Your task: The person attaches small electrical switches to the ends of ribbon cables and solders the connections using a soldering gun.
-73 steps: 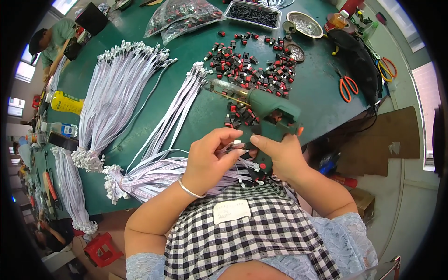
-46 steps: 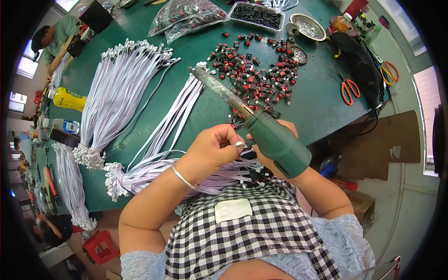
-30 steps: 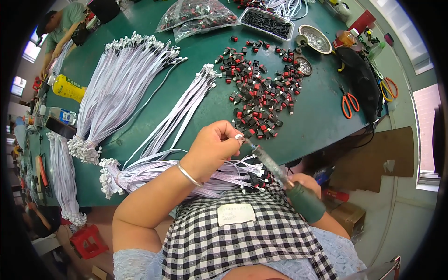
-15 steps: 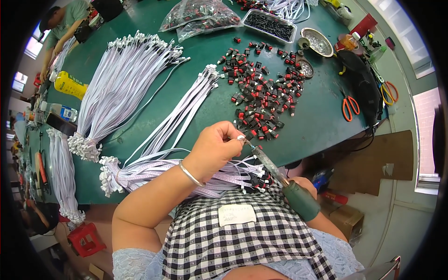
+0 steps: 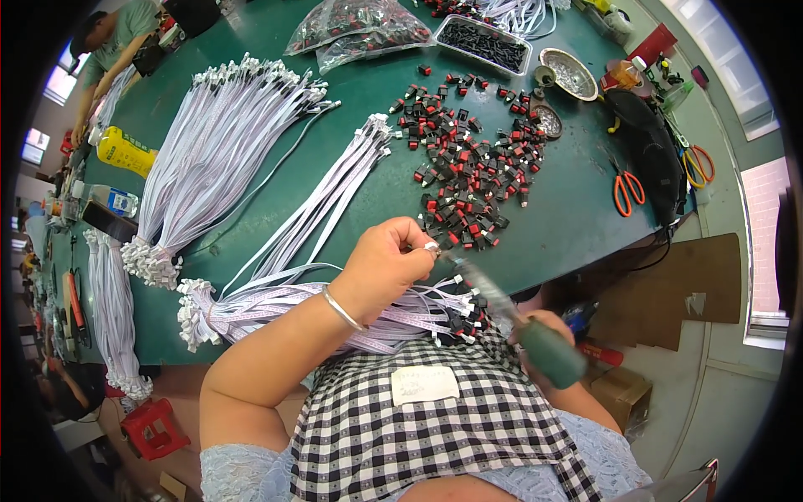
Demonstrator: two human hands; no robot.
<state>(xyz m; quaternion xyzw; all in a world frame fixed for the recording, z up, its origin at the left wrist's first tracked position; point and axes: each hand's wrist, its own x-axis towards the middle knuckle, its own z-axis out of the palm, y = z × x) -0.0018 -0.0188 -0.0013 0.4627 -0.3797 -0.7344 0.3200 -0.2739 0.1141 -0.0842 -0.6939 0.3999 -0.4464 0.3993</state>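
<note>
My left hand (image 5: 389, 261), a silver bangle at its wrist, is closed in a pinch round a small white piece (image 5: 432, 248). In my right hand (image 5: 548, 325) is a tool (image 5: 544, 347) with a thick green handle and a grey shaft, smeared by motion. Its narrow end points at the left fingertips; whether it touches the white piece I cannot tell. Just beyond lies a spread pile of red-and-black switches (image 5: 473, 163). Under my left forearm lies a bundle of white ribbon cables (image 5: 268, 311), with white connectors at the left and dark ends at the right.
More cable bundles (image 5: 222, 151) lie left on the green table (image 5: 351, 84). Plastic bags of switches (image 5: 368, 33), a tray of small black parts (image 5: 483, 46) and a metal dish (image 5: 569, 75) stand far off. Orange-handled scissors (image 5: 627, 192) lie right. Another person (image 5: 117, 50) works far left.
The green-handled tool and my right hand have shifted slightly right and down, drawing the shaft back a little from the pinched piece. My left hand has hardly moved.
</note>
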